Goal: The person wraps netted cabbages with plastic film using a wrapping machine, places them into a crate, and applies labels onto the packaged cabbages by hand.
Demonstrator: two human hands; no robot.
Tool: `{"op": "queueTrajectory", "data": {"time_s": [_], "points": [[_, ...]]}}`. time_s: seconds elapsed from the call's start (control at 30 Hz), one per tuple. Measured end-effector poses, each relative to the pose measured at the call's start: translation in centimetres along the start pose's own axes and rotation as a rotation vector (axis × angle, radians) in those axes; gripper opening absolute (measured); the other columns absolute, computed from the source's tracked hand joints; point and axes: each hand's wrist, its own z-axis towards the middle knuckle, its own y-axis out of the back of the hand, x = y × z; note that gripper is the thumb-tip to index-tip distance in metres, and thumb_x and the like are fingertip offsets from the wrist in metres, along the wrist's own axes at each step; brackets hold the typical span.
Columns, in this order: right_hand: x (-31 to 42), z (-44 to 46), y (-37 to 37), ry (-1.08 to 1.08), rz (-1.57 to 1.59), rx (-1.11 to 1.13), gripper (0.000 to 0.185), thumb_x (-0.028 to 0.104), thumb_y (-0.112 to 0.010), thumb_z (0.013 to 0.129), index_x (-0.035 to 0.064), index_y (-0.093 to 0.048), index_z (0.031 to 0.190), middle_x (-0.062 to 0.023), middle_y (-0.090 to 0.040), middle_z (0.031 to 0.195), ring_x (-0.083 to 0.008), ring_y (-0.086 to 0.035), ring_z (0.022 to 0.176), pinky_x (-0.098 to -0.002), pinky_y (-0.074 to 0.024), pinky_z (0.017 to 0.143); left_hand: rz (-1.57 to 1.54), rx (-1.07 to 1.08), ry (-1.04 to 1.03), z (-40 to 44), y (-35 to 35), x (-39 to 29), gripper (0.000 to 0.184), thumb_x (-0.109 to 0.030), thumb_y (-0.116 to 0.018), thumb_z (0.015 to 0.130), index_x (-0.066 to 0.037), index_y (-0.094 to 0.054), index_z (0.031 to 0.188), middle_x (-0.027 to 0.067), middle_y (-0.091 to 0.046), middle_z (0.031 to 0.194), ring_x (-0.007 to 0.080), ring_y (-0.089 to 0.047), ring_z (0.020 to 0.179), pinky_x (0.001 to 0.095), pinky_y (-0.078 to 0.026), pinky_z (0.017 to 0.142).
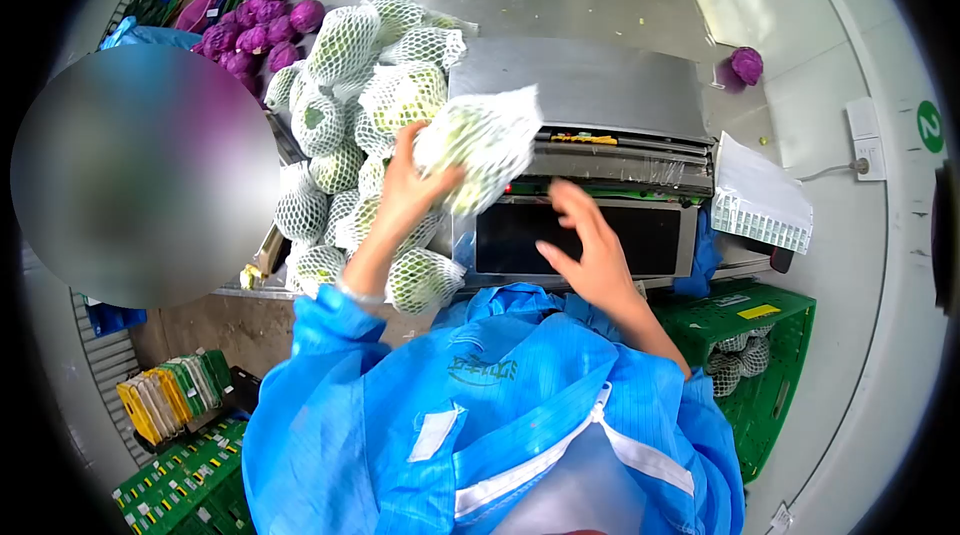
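My left hand [410, 183] grips a cabbage [480, 150], pale green in a white foam net, and holds it up over the left side of a metal machine [590, 85]. The netting is slightly blurred. My right hand [600, 260] has its fingers apart and holds nothing. It hovers over the dark flat panel [640, 240] at the machine's front, a short way right of the cabbage. To the left of the machine lies a heap of similar net-wrapped cabbages [340, 160], one of them close to my left forearm.
Purple cabbages [255, 30] are piled behind the heap, and a single one [746, 65] sits at far right. Papers [760, 195] lie right of the machine. A green crate [790, 365] with netted produce stands at lower right; more crates [190, 475] are at lower left.
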Motion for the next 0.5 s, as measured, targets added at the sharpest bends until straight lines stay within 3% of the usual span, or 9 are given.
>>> {"op": "queueTrajectory", "data": {"time_s": [0.03, 0.1, 0.17, 0.2, 0.23, 0.33, 0.43, 0.47, 0.5], "points": [[0.2, 1.9, 0.2, 0.010, 0.062, -0.048, 0.071, 0.017, -0.074, 0.084, 0.0075, -0.040, 0.145, -0.0166, -0.038, 0.150, -0.0337, -0.047, 0.131, -0.0396, -0.0497, 0.098, -0.004, 0.017, 0.028, 1.7, -2.1, -2.2, 0.081, -0.034, -0.082, 0.072, -0.003, -0.043, 0.135, 0.0198, -0.065, 0.112, 0.0258, -0.064, 0.103, 0.0362, -0.049, 0.092], [-1.2, 5.8, 0.7, 0.033, 0.067, -0.143, 0.088, 0.017, -0.077, 0.081, 0.0051, -0.025, 0.151, -0.0210, -0.027, 0.154, -0.0333, -0.042, 0.135, -0.0398, -0.0490, 0.099, 0.048, 0.064, -0.086, 5.6, -6.7, -3.2, 0.082, -0.048, -0.078, 0.077, -0.003, -0.043, 0.136, 0.0244, -0.064, 0.114, 0.0331, -0.064, 0.107, 0.0402, -0.048, 0.093], [-3.7, 9.7, 2.2, -0.073, 0.198, -0.268, 0.095, 0.017, -0.078, 0.080, -0.0008, -0.017, 0.152, -0.0241, -0.025, 0.153, -0.0336, -0.044, 0.132, -0.0380, -0.0476, 0.101, 0.031, 0.126, -0.167, 9.3, -11.3, -2.2, 0.075, -0.053, -0.064, 0.088, 0.000, -0.044, 0.138, 0.0290, -0.060, 0.120, 0.0400, -0.060, 0.112, 0.0424, -0.046, 0.096], [-6.3, 11.3, 3.5, -0.092, 0.345, -0.285, 0.095, 0.018, -0.078, 0.080, -0.0017, -0.019, 0.151, -0.0234, -0.031, 0.151, -0.0317, -0.046, 0.130, -0.0382, -0.0461, 0.102, 0.081, 0.161, -0.190, 9.9, -12.7, -2.4, 0.072, -0.052, -0.061, 0.090, 0.000, -0.044, 0.137, 0.0290, -0.061, 0.116, 0.0401, -0.061, 0.110, 0.0430, -0.046, 0.094], [-9.7, 12.6, 5.2, -0.151, 0.226, -0.278, 0.093, 0.023, -0.078, 0.082, -0.0018, -0.021, 0.151, -0.0250, -0.039, 0.147, -0.0322, -0.048, 0.130, -0.0387, -0.0426, 0.105, 0.131, 0.193, -0.217, 10.7, -13.7, -2.8, 0.070, -0.052, -0.058, 0.093, 0.001, -0.045, 0.137, 0.0289, -0.063, 0.113, 0.0403, -0.062, 0.107, 0.0437, -0.047, 0.091], [-11.3, 13.9, 9.6, -0.296, 0.001, -0.061, 0.089, 0.035, -0.074, 0.085, -0.0020, -0.026, 0.150, -0.0265, -0.042, 0.146, -0.0336, -0.046, 0.133, -0.0393, -0.0389, 0.108, 0.340, 0.324, -0.135, 10.3, -15.2, -3.5, 0.064, -0.049, -0.055, 0.095, -0.001, -0.047, 0.137, 0.0245, -0.066, 0.099, 0.0387, -0.065, 0.094, 0.0435, -0.049, 0.084], [-11.8, 12.7, 10.9, -0.296, -0.109, -0.017, 0.086, 0.040, -0.071, 0.087, -0.0009, -0.027, 0.150, -0.0248, -0.041, 0.149, -0.0343, -0.046, 0.134, -0.0404, -0.0382, 0.109, 0.127, 0.362, -0.094, 9.9, -14.7, -1.7, 0.059, -0.046, -0.054, 0.097, -0.005, -0.048, 0.138, 0.0175, -0.067, 0.086, 0.0289, -0.065, 0.077, 0.0388, -0.051, 0.073], [-12.1, 11.9, 11.9, -0.285, -0.078, -0.029, 0.085, 0.040, -0.070, 0.088, -0.0004, -0.028, 0.150, -0.0239, -0.041, 0.149, -0.0341, -0.046, 0.134, -0.0410, -0.0383, 0.109, -0.044, 0.403, 0.010, 9.8, -13.5, -1.2, 0.053, -0.040, -0.056, 0.098, -0.009, -0.047, 0.141, 0.0114, -0.065, 0.082, 0.0180, -0.060, 0.067, 0.0326, -0.050, 0.064], [-12.2, 11.0, 12.9, -0.271, -0.048, -0.041, 0.083, 0.040, -0.069, 0.089, 0.0001, -0.029, 0.150, -0.0229, -0.041, 0.149, -0.0339, -0.046, 0.134, -0.0415, -0.0383, 0.109, -0.058, 0.293, -0.024, 9.2, -12.0, -1.5, 0.051, -0.034, -0.058, 0.099, -0.010, -0.046, 0.143, 0.0065, -0.064, 0.079, 0.0110, -0.056, 0.064, 0.0287, -0.048, 0.060]]}}
